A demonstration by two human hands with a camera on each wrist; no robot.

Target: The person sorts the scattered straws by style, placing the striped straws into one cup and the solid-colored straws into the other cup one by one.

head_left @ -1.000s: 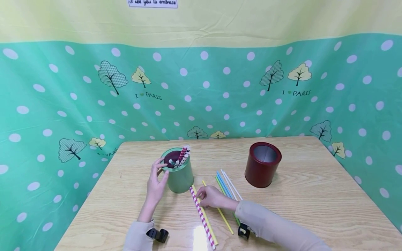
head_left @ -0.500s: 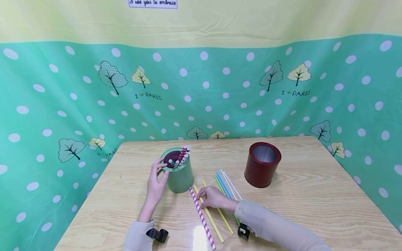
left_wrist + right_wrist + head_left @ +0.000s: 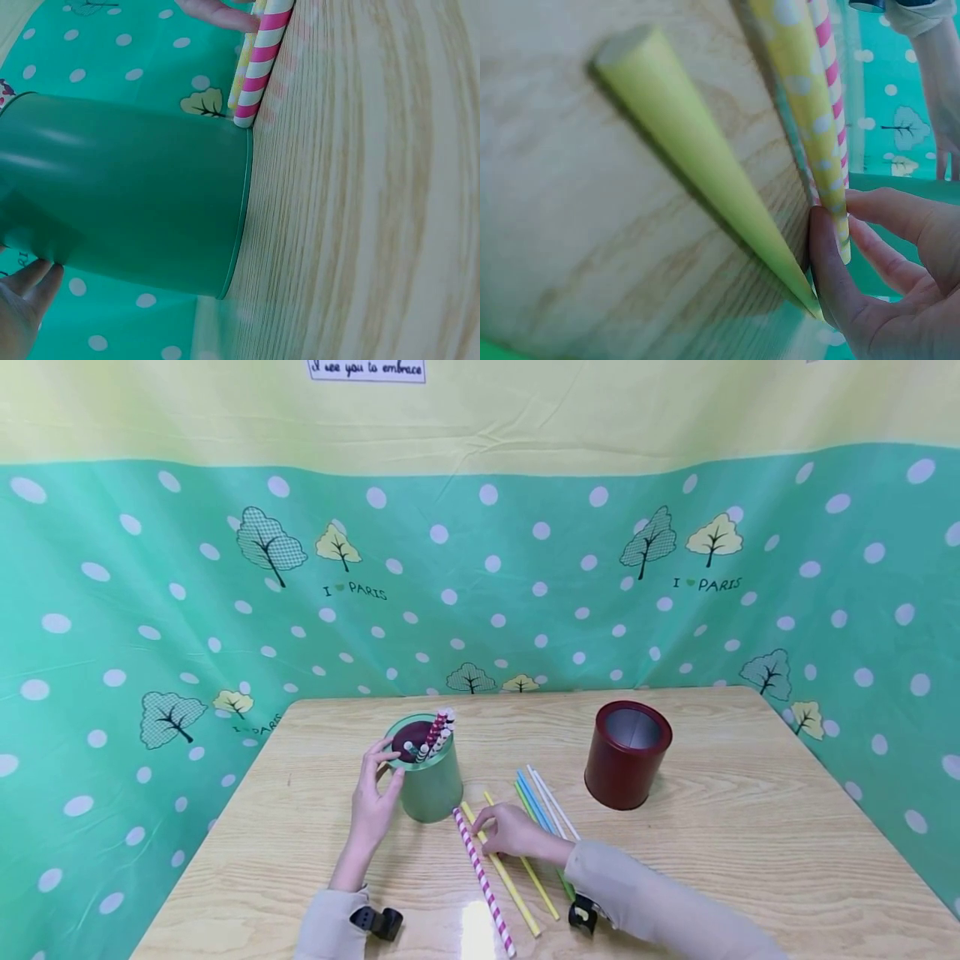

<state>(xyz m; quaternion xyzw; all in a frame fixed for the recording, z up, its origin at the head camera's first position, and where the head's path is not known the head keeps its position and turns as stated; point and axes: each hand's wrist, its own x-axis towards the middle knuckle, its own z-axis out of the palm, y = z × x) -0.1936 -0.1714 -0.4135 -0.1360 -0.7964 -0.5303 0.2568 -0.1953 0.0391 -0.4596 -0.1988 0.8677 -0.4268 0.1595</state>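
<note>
My left hand (image 3: 372,802) holds the green can (image 3: 432,789) by its rim, thumb on the near side. Striped and dotted paper straws (image 3: 438,735) lean inside it. In the right wrist view my right hand (image 3: 889,262) pinches a yellow paper straw with white dots (image 3: 804,82) between thumb and fingers, near its far end. Just left of that straw in the head view, a pink-and-white striped straw (image 3: 486,889) lies on the table, its far end close to the can's base. A plain yellow straw (image 3: 542,893) lies to the right, partly hidden under my right hand.
Thin straws lie under and beyond my right wrist: a green one (image 3: 522,795), blue ones (image 3: 531,793) and white ones (image 3: 558,810). A dark red can (image 3: 624,768) stands at the right on the wooden table (image 3: 757,827). A patterned curtain (image 3: 480,577) hangs behind.
My right hand has shifted slightly right with the dotted yellow straw, widening the gap between it and the striped straw. The left hand and both cans have stayed put.
</note>
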